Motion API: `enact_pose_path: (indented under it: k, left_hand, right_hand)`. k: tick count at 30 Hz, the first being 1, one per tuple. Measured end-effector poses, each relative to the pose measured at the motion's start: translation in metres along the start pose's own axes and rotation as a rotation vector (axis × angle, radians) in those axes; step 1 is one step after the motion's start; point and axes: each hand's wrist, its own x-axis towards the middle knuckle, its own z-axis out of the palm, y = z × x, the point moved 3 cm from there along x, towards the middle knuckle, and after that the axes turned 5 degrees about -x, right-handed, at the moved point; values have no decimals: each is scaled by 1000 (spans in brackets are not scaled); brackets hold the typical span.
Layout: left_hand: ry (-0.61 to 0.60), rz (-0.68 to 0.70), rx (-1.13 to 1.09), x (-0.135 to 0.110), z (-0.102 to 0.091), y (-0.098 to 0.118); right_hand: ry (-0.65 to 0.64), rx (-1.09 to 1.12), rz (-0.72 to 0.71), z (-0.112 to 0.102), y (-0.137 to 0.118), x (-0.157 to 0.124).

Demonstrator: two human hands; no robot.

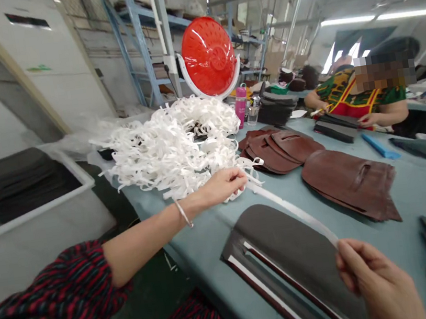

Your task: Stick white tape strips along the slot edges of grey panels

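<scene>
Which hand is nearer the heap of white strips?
Left. The left hand touches the heap of white strips; the right hand is farther away, over a dark panel.

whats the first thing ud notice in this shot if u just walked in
The big tangle of white strips on the blue-grey worktable catches the eye first, with a round red plastic disc in a white holder standing behind it. Nearer, the left hand and right hand stretch a white strip above a dark grey panel, while brown leather panels lie to the right.
</scene>
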Motion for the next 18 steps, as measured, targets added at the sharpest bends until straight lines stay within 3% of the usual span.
enact_pose_path:
  k: [4,7,10,12,16,18]
  left_hand:
    - [196,98,-201,53,-30,27]
    - [341,162,-245,68,-52,33]
    - [442,176,-73,54,-61,22]
    - [394,157,96,34,-56,6]
    - [229,201,400,-7,-33,-27]
    - [167,264,531,-18,-19,-40]
  right_hand:
    - [151,207,-186,31,-53,50]
    - [221,274,-274,56,-79,93]
    - [210,121,-246,77,-89,131]
    - [182,1,-202,87,-89,146]
    - [192,-121,-162,104,-80,139]
    - [126,-135,-167,121,-73,125]
